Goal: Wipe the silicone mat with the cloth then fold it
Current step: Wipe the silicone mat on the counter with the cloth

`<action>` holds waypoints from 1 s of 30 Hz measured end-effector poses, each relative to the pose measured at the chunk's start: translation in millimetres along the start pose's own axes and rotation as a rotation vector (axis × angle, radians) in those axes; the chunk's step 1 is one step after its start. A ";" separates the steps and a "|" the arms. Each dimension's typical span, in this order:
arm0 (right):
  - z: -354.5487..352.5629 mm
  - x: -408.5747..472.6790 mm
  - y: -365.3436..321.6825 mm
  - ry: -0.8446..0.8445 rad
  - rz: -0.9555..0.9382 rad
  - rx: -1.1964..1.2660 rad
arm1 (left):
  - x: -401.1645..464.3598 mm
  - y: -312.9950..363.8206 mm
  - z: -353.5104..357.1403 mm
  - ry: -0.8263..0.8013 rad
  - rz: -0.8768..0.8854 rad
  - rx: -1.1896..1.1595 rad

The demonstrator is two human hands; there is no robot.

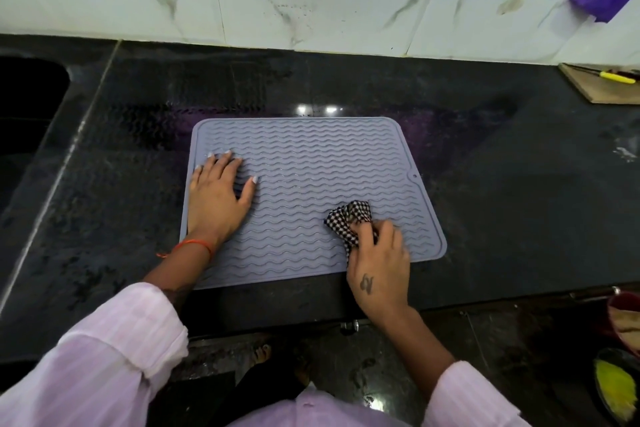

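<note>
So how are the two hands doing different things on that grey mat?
The left hand lies flat with fingers spread, pressing the mat near its left edge; the right hand is curled, gripping the bunched checked cloth near the mat's front right corner. The left wrist wears an orange thread; the right hand bears a small dark mark. Both rest on the mat.

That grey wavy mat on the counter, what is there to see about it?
The grey-blue silicone mat is a rounded rectangle with a raised rim, wavy ridges and a small hole near its right edge. It lies flat and unfolded on the black stone counter. The left hand presses flat on it; the right hand holds a bunched black-and-white checked cloth against it.
</note>
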State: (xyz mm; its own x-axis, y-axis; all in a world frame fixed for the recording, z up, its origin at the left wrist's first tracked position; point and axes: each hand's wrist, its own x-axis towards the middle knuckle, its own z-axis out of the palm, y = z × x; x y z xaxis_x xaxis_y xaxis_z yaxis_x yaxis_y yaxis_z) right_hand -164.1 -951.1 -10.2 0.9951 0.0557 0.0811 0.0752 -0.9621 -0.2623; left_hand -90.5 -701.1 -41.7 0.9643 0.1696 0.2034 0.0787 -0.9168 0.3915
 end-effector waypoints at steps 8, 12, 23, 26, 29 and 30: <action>1.3 -4.6 -25.1 -0.026 -0.053 0.093 | -1.1 -2.5 -0.9 -0.013 -0.017 -0.083; 5.7 -4.6 -29.1 -0.040 -0.089 0.075 | -2.8 -8.0 -8.5 0.040 -0.051 -0.363; 11.3 -2.1 -63.8 -0.099 -0.224 0.109 | -32.1 -51.2 -34.9 0.059 -0.104 -0.059; 11.2 -4.8 -83.0 -0.102 -0.314 0.163 | -36.2 -57.8 -37.8 0.057 -0.105 -0.043; 20.9 -10.2 -95.4 -0.145 -0.376 0.089 | -37.3 -60.8 -40.7 0.054 -0.101 -0.056; 21.9 -8.2 -94.2 -0.143 -0.389 0.082 | -37.5 -61.6 -42.0 0.052 -0.101 -0.077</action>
State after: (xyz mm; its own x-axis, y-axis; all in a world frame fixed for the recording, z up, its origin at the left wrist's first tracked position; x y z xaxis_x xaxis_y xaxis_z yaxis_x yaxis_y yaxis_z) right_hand -178.0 -855.1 -7.3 0.8901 0.4522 0.0567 0.4459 -0.8382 -0.3141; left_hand -142.1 -635.8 -35.7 0.9379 0.2800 0.2047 0.1533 -0.8641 0.4795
